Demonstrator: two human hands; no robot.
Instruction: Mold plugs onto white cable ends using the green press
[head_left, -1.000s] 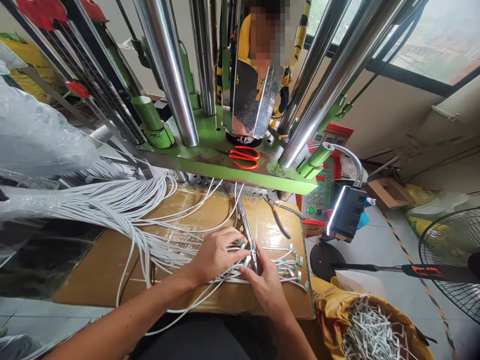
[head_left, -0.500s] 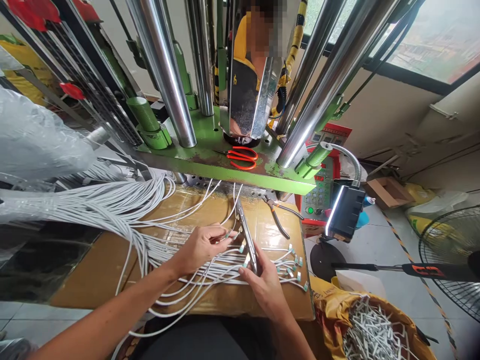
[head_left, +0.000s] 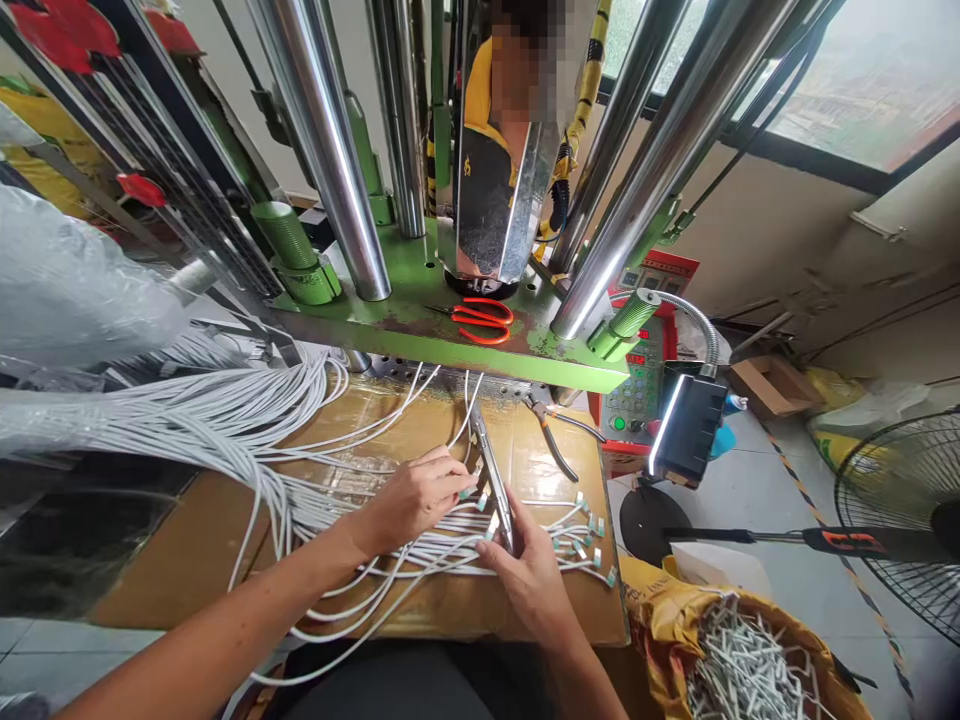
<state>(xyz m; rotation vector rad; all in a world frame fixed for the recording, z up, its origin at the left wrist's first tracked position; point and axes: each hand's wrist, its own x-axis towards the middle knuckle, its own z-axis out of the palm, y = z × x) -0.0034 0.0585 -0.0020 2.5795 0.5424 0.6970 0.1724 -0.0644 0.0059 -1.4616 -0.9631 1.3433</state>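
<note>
My left hand (head_left: 414, 497) is closed in a pinch on a white cable end with a teal connector tip, held against a long metal bar (head_left: 493, 478) that lies on the cardboard-covered table (head_left: 187, 540). My right hand (head_left: 530, 572) grips the near end of that bar. Several white cables (head_left: 225, 425) fan in from the left and pass under both hands. More loose teal-tipped cable ends (head_left: 589, 535) lie just right of my right hand.
A green press base (head_left: 442, 330) with steel columns stands behind, orange scissors (head_left: 480, 318) on it. Pliers (head_left: 551, 435) lie on the table's back right. A control panel (head_left: 637, 385) and lamp (head_left: 686, 425) are at right, a yellow bag of white parts (head_left: 742, 660) below, a fan (head_left: 900, 520) beside.
My left hand lifted from flat on the cables, picked one cable end in a pinch, and brought it to the bar. My right hand stayed on the bar.
</note>
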